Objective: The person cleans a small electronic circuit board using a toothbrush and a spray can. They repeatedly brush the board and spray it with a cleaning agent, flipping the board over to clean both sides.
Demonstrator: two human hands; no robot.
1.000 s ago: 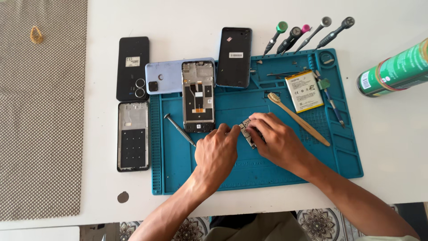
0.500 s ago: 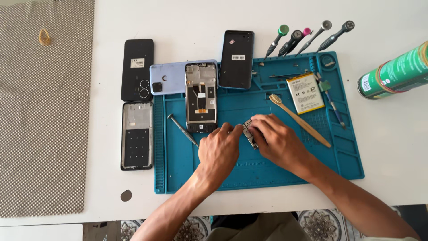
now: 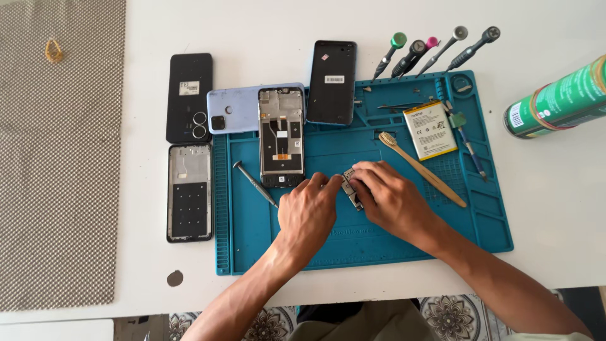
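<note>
While both hands meet at the middle of the blue mat [image 3: 379,246], the left hand [image 3: 307,215] and right hand [image 3: 391,199] pinch a small metal part [image 3: 351,187] between their fingertips. An opened phone frame [image 3: 281,136] lies just beside it.

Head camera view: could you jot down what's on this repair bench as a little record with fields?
surface: white table bearing a blue work mat
left hand: fingers on a small metal part
right hand: fingers on the same part, from the other side
nearby on mat: opened phone frame, loose screwdriver, battery, wooden brush
mat's top edge: row of screwdrivers
left of mat: black phone back, bare frame, patterned grey cloth
far right: green can lying on its side
</note>
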